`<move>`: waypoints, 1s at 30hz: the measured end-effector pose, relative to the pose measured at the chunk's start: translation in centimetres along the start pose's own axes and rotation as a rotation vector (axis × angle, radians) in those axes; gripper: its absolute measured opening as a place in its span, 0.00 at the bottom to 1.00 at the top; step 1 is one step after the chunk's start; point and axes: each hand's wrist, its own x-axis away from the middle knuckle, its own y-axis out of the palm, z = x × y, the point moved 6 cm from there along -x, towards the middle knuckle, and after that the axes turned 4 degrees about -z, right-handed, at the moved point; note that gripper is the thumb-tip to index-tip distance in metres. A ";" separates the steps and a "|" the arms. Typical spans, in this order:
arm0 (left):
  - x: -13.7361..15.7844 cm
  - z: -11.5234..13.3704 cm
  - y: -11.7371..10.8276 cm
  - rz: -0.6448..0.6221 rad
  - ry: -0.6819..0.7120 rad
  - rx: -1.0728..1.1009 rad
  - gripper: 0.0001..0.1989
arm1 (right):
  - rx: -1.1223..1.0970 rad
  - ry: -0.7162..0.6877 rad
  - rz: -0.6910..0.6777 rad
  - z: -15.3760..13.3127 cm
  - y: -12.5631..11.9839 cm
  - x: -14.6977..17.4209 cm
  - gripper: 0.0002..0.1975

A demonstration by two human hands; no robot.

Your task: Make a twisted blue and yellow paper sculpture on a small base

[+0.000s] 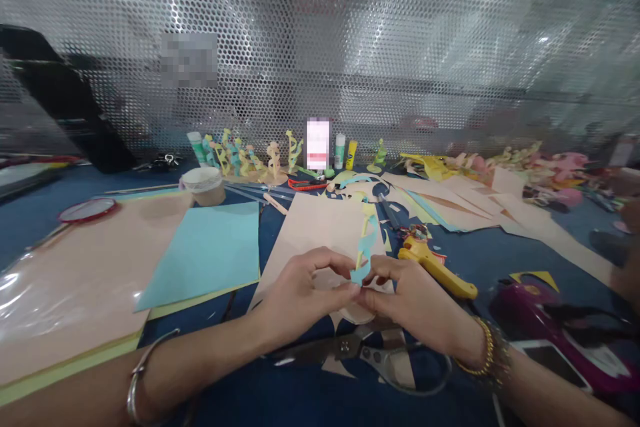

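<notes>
Between my two hands stands a small upright paper craft, a blue paper spiral (367,247) winding around a thin yellow stem. My left hand (320,280) pinches its lower end from the left with thumb and fingers. From the right, my right hand (400,287) pinches the same base, its fingertips close to those of the left. Below them a sheet of pale pink paper (310,227) lies on the dark blue table. Large scissors (345,347) with dark handles rest just in front of my hands, over paper scraps.
Blue paper (215,247) and pink sheets (90,280) lie left. Finished paper spirals (240,157), glue sticks (340,150) and a phone (318,143) stand at the back. A yellow-handled tool (440,270), a purple tool (550,327) and paper offcuts (470,200) are right.
</notes>
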 end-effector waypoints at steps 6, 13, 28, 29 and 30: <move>0.0 -0.1 0.0 -0.001 -0.005 0.007 0.08 | 0.009 0.009 0.014 0.0 -0.1 -0.1 0.02; 0.0 0.8 -0.1 0.035 0.037 0.013 0.09 | 0.047 0.019 0.021 0.1 0.2 0.1 0.02; -0.3 0.6 -1.8 0.233 0.060 0.132 0.06 | 0.023 -0.027 0.009 0.5 1.1 -0.1 0.03; -0.3 0.7 -1.7 0.230 0.059 0.137 0.06 | 0.022 -0.032 0.005 0.4 1.1 -0.1 0.03; -0.3 0.9 -1.7 0.222 0.059 0.144 0.07 | 0.019 -0.036 0.002 0.4 1.1 -0.1 0.04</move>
